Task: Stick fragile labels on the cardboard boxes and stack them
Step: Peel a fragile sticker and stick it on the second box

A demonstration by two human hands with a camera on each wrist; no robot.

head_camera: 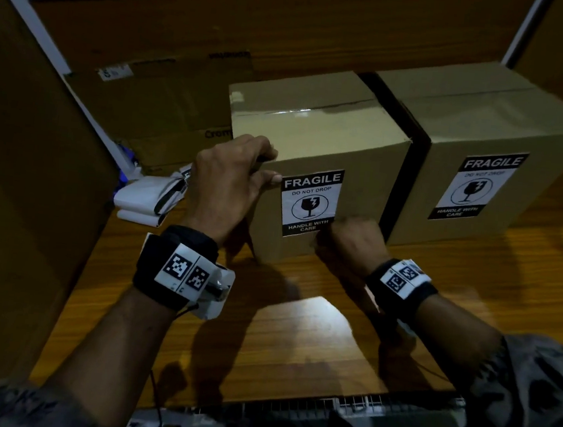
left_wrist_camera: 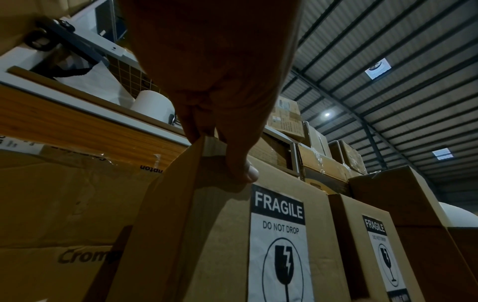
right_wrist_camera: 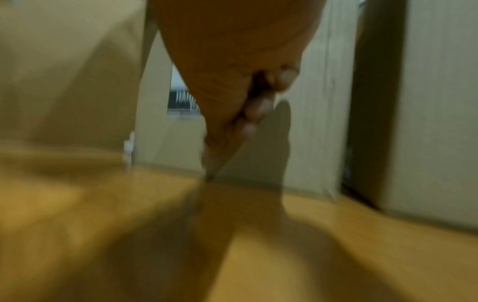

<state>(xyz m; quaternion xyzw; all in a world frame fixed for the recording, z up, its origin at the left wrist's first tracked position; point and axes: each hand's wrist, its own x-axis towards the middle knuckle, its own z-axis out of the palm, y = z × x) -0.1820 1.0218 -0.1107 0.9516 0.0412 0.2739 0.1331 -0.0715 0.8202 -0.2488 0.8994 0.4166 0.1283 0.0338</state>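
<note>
Cardboard box (head_camera: pixel 318 137) upright — fragile label (head_camera: pixel 309 202) portrait, facing the person

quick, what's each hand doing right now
Left hand: grips the near box's top corner.
Right hand: curled by the fragile label; grip unclear.

The camera on my head looks forward and down over both my wrists. The one on my left wrist sits low and close, facing up along my fingers (left_wrist_camera: pixel 196 126) past the near box (left_wrist_camera: pixel 225 235) to the roof. My right wrist's view is blurred, low over the table (right_wrist_camera: pixel 336 255), and shares that box.
</note>
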